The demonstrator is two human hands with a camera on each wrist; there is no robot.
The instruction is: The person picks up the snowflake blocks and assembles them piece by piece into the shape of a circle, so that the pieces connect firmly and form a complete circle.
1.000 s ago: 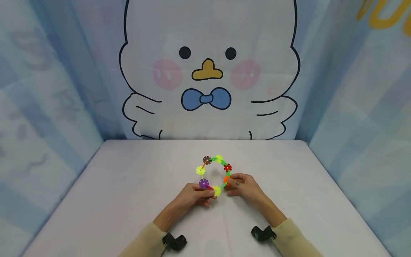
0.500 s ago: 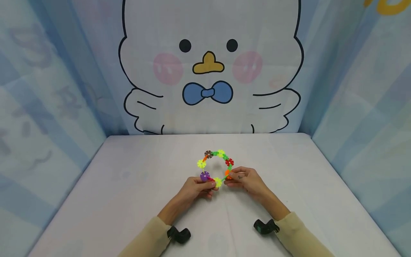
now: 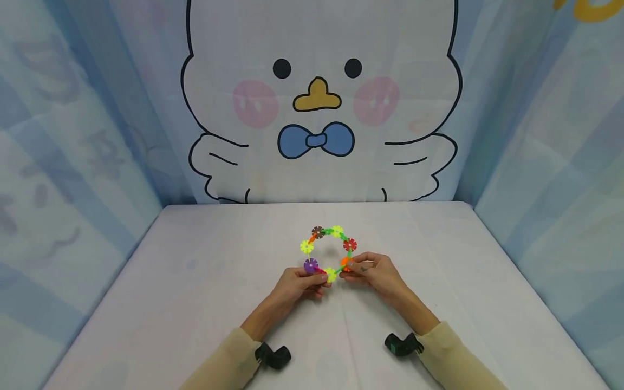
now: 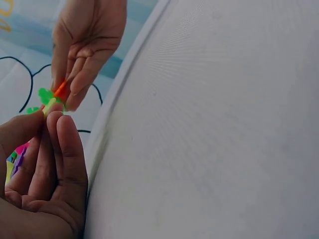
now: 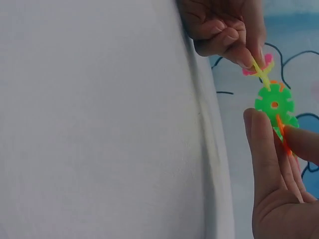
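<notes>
A ring of notched plastic snowflake discs stands up between both hands, with discs in red, brown, purple, orange, green and yellow. At its bottom, my left hand pinches a yellow disc between thumb and fingertips. My right hand pinches an orange disc at the lower right. Between these two, a green disc faces the right wrist view, and the yellow disc meets its edge there. In the left wrist view, the left fingers hide part of the ring.
Under the hands lies a white-covered table. Behind it hangs a cloth backdrop with a cartoon bird, and blue patterned curtains flank both sides. A dark wrist camera sits on each sleeve.
The head view has tilted down slightly, then steadied. My right hand has shifted its fingers at the orange disc, and the green disc beside it has turned edge-on. The left hand keeps its pinch.
</notes>
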